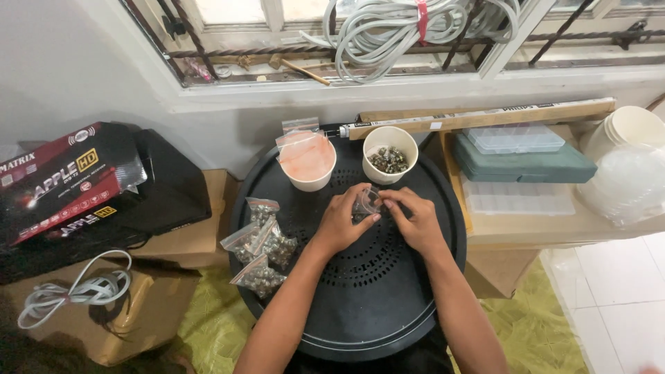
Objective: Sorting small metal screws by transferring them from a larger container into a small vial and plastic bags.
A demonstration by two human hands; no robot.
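My left hand [341, 223] and my right hand [413, 220] meet over the middle of a round black perforated tray [360, 298]. Together they pinch a small clear plastic bag [367, 201] with small dark parts in it. Just beyond my hands stands a cream cup [390, 154] holding small metal parts. To its left a second cream cup [308, 161] holds empty clear bags with a reddish tint. Several filled small bags [262, 242] lie in a pile on the tray's left side.
A red and black box [59, 181] lies on cardboard boxes at the left, with a coiled white cable [73, 291] below it. At the right are a green case [523, 165], clear compartment boxes [516, 138] and white bowls [627, 166]. Coiled grey cable [402, 28] hangs at the window.
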